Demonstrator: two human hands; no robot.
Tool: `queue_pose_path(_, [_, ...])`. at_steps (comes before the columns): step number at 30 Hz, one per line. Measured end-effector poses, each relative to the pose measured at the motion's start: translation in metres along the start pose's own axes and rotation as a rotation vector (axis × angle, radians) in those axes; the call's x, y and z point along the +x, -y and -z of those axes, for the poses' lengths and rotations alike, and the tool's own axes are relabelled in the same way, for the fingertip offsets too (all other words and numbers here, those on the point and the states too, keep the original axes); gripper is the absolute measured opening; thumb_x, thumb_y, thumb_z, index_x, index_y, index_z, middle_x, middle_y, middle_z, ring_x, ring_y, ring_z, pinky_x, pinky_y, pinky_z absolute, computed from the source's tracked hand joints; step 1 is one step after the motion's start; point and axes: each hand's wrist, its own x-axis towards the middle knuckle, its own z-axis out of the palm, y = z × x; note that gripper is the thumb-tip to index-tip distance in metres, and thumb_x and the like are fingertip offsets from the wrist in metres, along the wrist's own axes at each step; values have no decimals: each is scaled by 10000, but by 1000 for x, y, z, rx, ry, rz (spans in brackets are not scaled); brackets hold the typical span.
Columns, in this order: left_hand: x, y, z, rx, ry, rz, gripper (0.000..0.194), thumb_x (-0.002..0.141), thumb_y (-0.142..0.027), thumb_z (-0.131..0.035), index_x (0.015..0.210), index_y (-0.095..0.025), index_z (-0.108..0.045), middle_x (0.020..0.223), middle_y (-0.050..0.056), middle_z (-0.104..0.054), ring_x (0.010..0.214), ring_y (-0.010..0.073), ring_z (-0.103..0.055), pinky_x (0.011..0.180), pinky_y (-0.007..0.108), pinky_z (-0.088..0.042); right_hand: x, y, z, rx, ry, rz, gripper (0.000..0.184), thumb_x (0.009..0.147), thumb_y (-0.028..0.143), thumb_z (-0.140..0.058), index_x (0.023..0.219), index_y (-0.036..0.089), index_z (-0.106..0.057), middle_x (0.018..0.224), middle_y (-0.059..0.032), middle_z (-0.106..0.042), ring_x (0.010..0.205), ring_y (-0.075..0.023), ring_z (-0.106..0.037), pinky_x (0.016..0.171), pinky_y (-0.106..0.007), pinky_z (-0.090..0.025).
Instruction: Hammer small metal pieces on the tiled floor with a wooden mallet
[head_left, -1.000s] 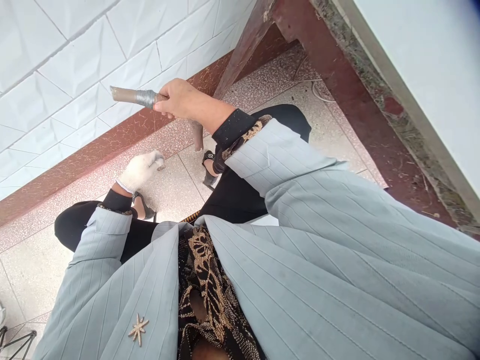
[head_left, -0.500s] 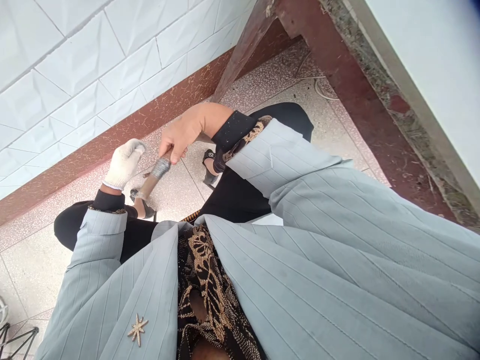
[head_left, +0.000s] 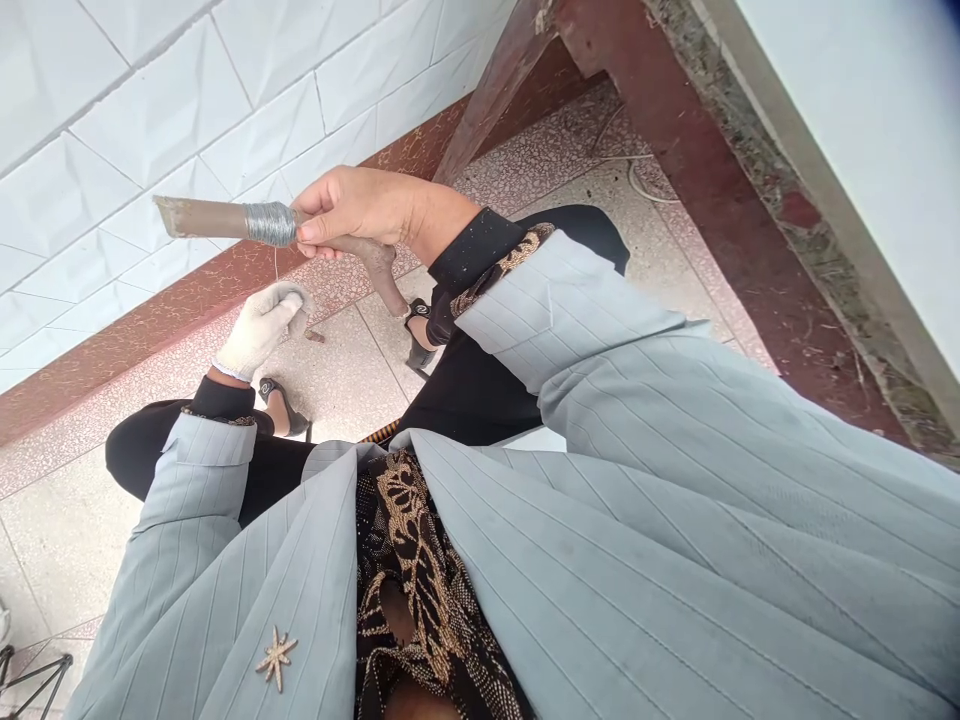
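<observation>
My bare right hand [head_left: 345, 212] grips a crooked wooden stick [head_left: 375, 262] close to its winding of thin grey wire [head_left: 271, 224]. The wire binds the stick to a flat brownish piece with a slanted end [head_left: 202, 217], which points left in front of the wall. The stick's bent, branch-like end hangs down past my wrist. From the winding a fine strand drops to my left hand [head_left: 259, 325], in a white knit glove, whose closed fingers pinch it below and apart from the stick. Part of the stick is hidden by my right fingers.
A white tiled wall [head_left: 180, 100] with a red-brown skirting [head_left: 165, 300] runs along the far side. On the right stands a red-brown frame [head_left: 720, 200]. My black shoes [head_left: 289, 405] rest on the speckled tile floor [head_left: 352, 370]. A small brown scrap [head_left: 316, 337] lies there.
The stick with its winding has swung from pointing down-left to lying nearly level, higher and nearer the wall. My right hand has turned and risen with it; my left hand has shifted slightly right.
</observation>
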Motion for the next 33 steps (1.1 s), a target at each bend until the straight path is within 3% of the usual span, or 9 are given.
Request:
queue_pose_path(3, [-2,3,-2,-97,28,-31,472,950,-693,-596,950,-225,-662,886,95,-726,852,216,-720,825,383,-610,0,-3,4,20,82,71,192,1069,40,-602,878,51,-613,750,-14,-620,589,-47,-564,542,-130,-486])
queue_pose_path(6, [-3,5,-7,-173,11,-50,666,987,-842,-498,1096,-219,-705,1009,146,-780,1013,291,-779,883,453,-639,2,-8,8,69,88,110,204,1057,151,-711,906,60,-607,792,-18,-638,601,-45,-559,536,-136,-479])
queue_pose_path(9, [-2,5,-14,-296,-54,9,792,1042,-882,-366,1243,-204,-722,1044,161,-805,1071,329,-799,891,503,-656,2,-8,12,129,129,183,477,930,417,-929,943,55,-619,815,-18,-641,631,-57,-576,546,-153,-495])
queue_pose_path(11, [0,5,-18,-476,-83,74,809,1037,-895,-383,1214,-191,-740,1011,147,-810,1068,336,-810,893,502,-669,0,-6,15,120,151,242,614,860,564,-967,960,60,-630,819,-16,-636,635,-60,-577,550,-162,-498])
queue_pose_path(15, [3,6,-24,-772,-87,143,688,1032,-824,-524,1027,-178,-762,932,135,-807,1013,323,-826,854,455,-698,-3,0,17,75,148,322,601,874,612,-939,926,89,-647,817,-12,-652,625,-48,-550,585,-157,-509])
queue_pose_path(19, [5,8,-24,-821,-105,138,457,1027,-617,-633,946,-184,-757,886,119,-799,985,308,-830,809,431,-709,-4,4,20,109,122,372,602,863,582,-960,895,79,-631,811,-14,-650,629,-47,-558,574,-157,-502])
queue_pose_path(24, [4,11,-23,-850,-46,84,163,875,-316,-728,913,-163,-770,799,76,-781,872,271,-827,787,402,-706,-8,8,22,141,69,364,627,819,573,-995,906,77,-621,795,-4,-650,624,-48,-573,542,-151,-481])
queue_pose_path(30, [2,19,-25,-826,-1,114,298,867,-383,-858,1013,-128,-806,845,93,-814,781,224,-805,728,325,-668,-18,18,20,23,-25,286,644,748,670,-949,869,137,-609,762,45,-623,629,-29,-540,559,-137,-444])
queue_pose_path(33, [1,22,-27,-825,-12,125,310,872,-399,-893,997,-125,-818,844,88,-808,779,197,-795,730,286,-654,-21,23,18,-22,-59,233,589,717,624,-906,868,142,-602,753,59,-605,635,-21,-547,566,-162,-405])
